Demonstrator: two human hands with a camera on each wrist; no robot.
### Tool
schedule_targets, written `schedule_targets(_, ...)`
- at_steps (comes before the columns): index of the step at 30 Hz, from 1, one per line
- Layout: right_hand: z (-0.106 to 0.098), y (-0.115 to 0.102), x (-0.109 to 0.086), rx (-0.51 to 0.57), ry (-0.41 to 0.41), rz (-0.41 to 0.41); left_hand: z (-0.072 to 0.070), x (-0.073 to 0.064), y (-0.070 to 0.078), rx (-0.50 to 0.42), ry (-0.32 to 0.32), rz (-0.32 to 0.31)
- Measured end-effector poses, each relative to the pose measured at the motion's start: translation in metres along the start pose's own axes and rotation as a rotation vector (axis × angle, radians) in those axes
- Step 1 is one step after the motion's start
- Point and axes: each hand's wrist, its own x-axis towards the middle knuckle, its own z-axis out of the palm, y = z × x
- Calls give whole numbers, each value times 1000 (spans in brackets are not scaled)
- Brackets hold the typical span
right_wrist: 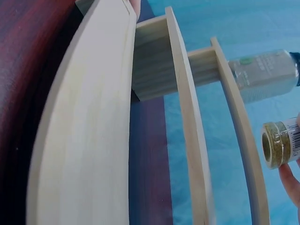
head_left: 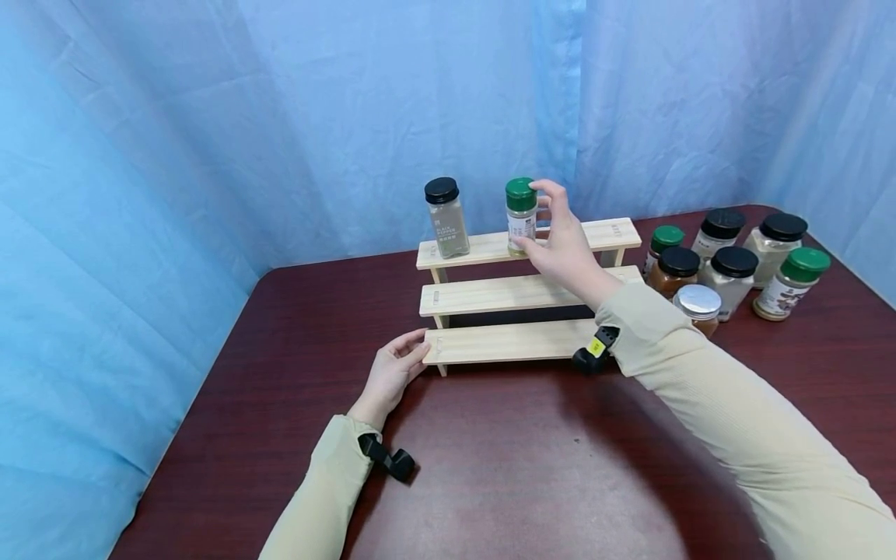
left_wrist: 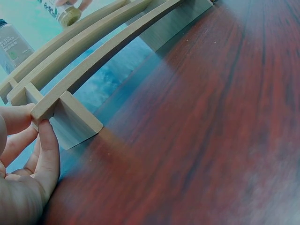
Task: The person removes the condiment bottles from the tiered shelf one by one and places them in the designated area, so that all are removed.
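A three-tier wooden rack (head_left: 507, 342) stands on the table. At the left end of its lowest tier, my left hand (head_left: 392, 372) pinches the board between thumb and fingers; the left wrist view shows this thumb (left_wrist: 16, 119) on top. My right hand (head_left: 565, 245) grips a small spice jar (head_left: 521, 225) with a green cap, thumb low and fingers near the cap. In the right wrist view the base of this jar (right_wrist: 276, 144) shows apart from the top board. A black-capped pepper jar (head_left: 449, 225) stands on the top tier's left end.
Several jars are grouped right of the rack, among them a silver-lidded jar (head_left: 698, 305), a green-capped jar (head_left: 784, 292) and a black-capped jar (head_left: 733, 276). My right forearm partly covers the rack's right end. A blue curtain (head_left: 392, 117) hangs behind the dark table (head_left: 504, 467).
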Motion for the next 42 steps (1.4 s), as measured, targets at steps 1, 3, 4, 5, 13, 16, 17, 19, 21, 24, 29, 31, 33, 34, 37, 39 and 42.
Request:
schedule_targets(1,0,0,-1,8,-3,5,0,0,0,1,1,-2)
schedule_targets(3,-1,-1,-3,30,-10,16,0,0,0,6,1,-2)
schedule_targets(4,-1,-2,-5,41,-13,21,0,0,0,10,2,-2)
schedule_targets(5,-1,-2,-6,49,-16,25,-1,0,0,12,4,-3)
schedule_targets(13,-4,-5,-21,78,-53,7,-1,-1,0,-2,-4,-1)
schedule_targets(16,-7,-5,-27,80,-54,-3,0,-2,0,-4,-1,-1)
schedule_targets(17,-8,-5,-29,82,-54,-6,0,-2,1,-3,0,0)
schedule_targets(19,-11,-4,-34,83,-57,-5,0,-1,1,2,2,-2)
schedule_targets(21,-14,-3,-38,81,-58,-4,0,-2,1,3,-1,-1)
schedule_targets(24,-18,-2,-46,92,-56,-6,0,-1,1,4,-1,-2)
schedule_targets(29,-24,0,-61,103,-38,-16,-1,-1,0,-6,0,0)
schedule_targets(31,-27,1,-67,89,-29,-29,0,-1,0,-10,-1,-2)
schedule_targets(33,-30,1,-73,71,-17,-47,0,-1,1,-8,1,-5)
schedule_targets(34,-32,1,-77,63,-10,-58,0,-2,1,-7,1,-7)
schedule_targets(37,-39,3,-86,59,9,-83,0,-2,1,-6,0,-9)
schedule_targets(39,-43,4,-91,64,17,-91,0,-2,1,-8,2,-9)
schedule_targets(42,-47,5,-98,73,22,-100,0,-1,0,-9,5,-9)
